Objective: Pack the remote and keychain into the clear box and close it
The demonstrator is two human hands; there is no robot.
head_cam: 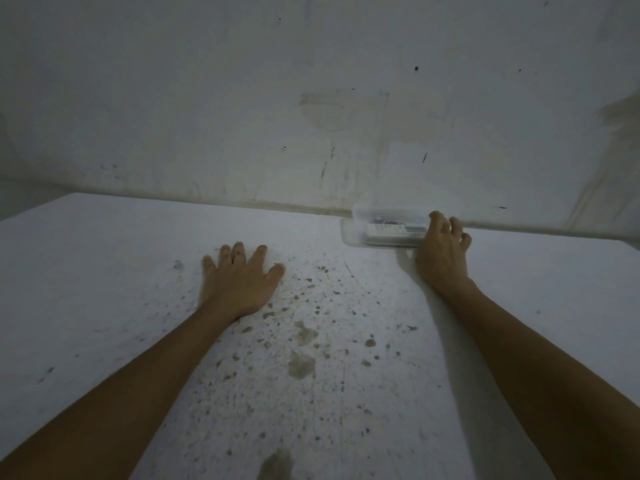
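Observation:
A clear plastic box point(360, 232) lies on the white table at the far right, close to the wall. Its lid point(388, 213) stands partly raised behind it. Inside lies a pale remote point(391, 233), and a small dark item point(385, 222) sits behind the remote; I cannot tell whether it is the keychain. My right hand point(441, 252) rests at the box's right end, fingers curled against the box and the lid's edge. Flat on the table, palm down with fingers spread, my left hand point(239, 278) lies well to the left of the box.
The white table point(104, 271) is stained with brown specks in its middle. A stained white wall point(311, 116) rises right behind the table's far edge. The table's left edge falls away at the far left.

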